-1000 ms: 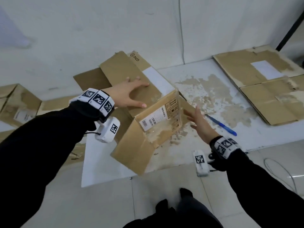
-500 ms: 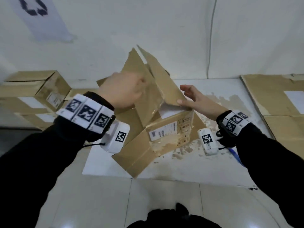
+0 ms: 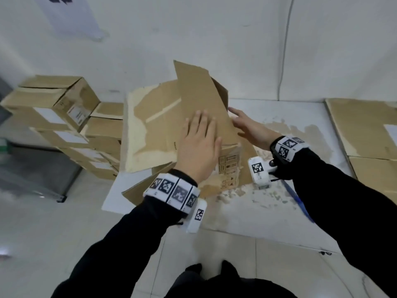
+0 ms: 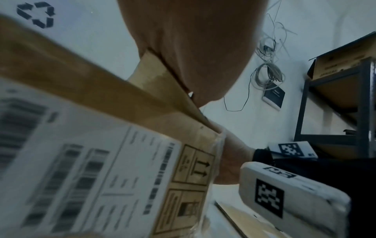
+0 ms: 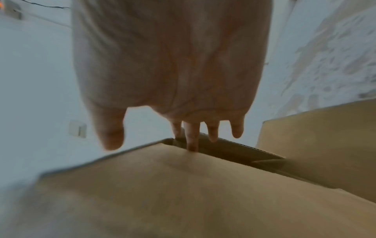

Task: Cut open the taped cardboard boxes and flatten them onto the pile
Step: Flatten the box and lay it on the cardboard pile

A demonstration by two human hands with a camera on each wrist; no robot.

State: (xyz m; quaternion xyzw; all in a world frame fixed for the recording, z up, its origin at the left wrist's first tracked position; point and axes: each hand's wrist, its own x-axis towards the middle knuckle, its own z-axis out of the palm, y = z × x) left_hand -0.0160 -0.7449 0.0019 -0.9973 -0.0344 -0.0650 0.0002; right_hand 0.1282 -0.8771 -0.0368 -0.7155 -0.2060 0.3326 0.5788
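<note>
- The opened brown cardboard box (image 3: pixel 199 108) with a white shipping label and printed handling symbols on its near side stands half collapsed on a white, stained sheet (image 3: pixel 268 211) spread over the tiled floor, right in front of the person.
- The left hand (image 3: pixel 198 147) lies palm down on the box's upper panel, fingers straight and slightly spread — pressing, not gripping. In the left wrist view the palm (image 4: pixel 193 48) sits against a cardboard edge just above the label.
- The right hand (image 3: pixel 250 127) reaches in from the right with fingers extended and flat against the tilted panel's right side. The right wrist view shows the hand (image 5: pixel 173 64) with fingertips (image 5: pixel 192 141) straight, touching the cardboard at the edge of a dark gap between two panels — nothing is held.
- One tall flap of the box stands up toward the white wall; a wide, torn flap spreads out to the left.
- A stack of closed brown cardboard boxes (image 3: pixel 64 117) with white labels stands to the left, near the wall.
- Flattened brown cardboard sheets (image 3: pixel 365 130) lie on the floor at the right, well apart from the box.
- A blue pen-like tool (image 3: pixel 298 203) lies on the white sheet, just beside the right forearm; what it is exactly cannot be told.
- Both forearms wear black sleeves and white wristbands with black square markers.
</note>
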